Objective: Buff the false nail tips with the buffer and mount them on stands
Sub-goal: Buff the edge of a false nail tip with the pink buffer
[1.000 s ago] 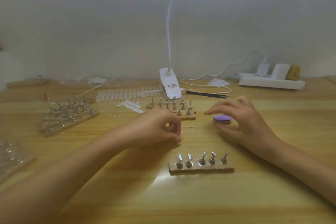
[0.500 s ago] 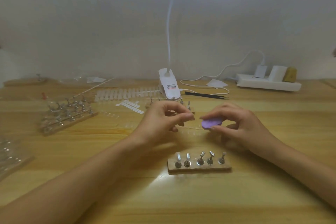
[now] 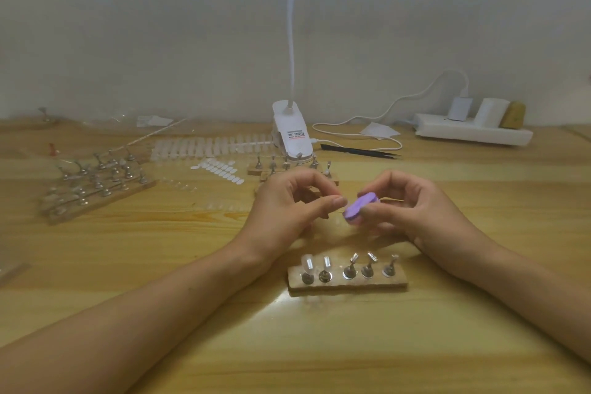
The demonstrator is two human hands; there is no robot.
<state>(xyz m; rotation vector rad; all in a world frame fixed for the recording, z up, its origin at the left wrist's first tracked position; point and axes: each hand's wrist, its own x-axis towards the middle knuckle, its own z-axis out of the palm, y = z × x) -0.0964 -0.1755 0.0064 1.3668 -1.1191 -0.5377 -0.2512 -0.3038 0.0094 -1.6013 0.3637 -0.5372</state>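
Two bare hands meet over the pale wooden table (image 3: 134, 269), just behind a short wooden strip base (image 3: 396, 282) that carries five small metal stands in one row. The two leftmost stands each bear a clear false nail tip (image 3: 307, 263), and the other three stand uncovered. The right hand (image 3: 415, 208) pinches one purple oval buffer block (image 3: 358, 207) between thumb and curled fingers, holding it tilted above the table and almost touching the left thumb. The left hand (image 3: 284, 208) has its thumb and forefinger pressed together at the tips; whether a clear tip sits between them is too small to tell. Beyond the hands, a second wooden base with metal stands (image 3: 287, 166) is partly hidden, so its count is unclear. To the far left lies a crowded cluster of stands on wooden bases (image 3: 96, 182). Long rows of whitish nail tips (image 3: 211, 145), one white clip lamp (image 3: 292, 134), one pair of black tweezers (image 3: 361, 151) and one white power strip (image 3: 473, 135) line the back.
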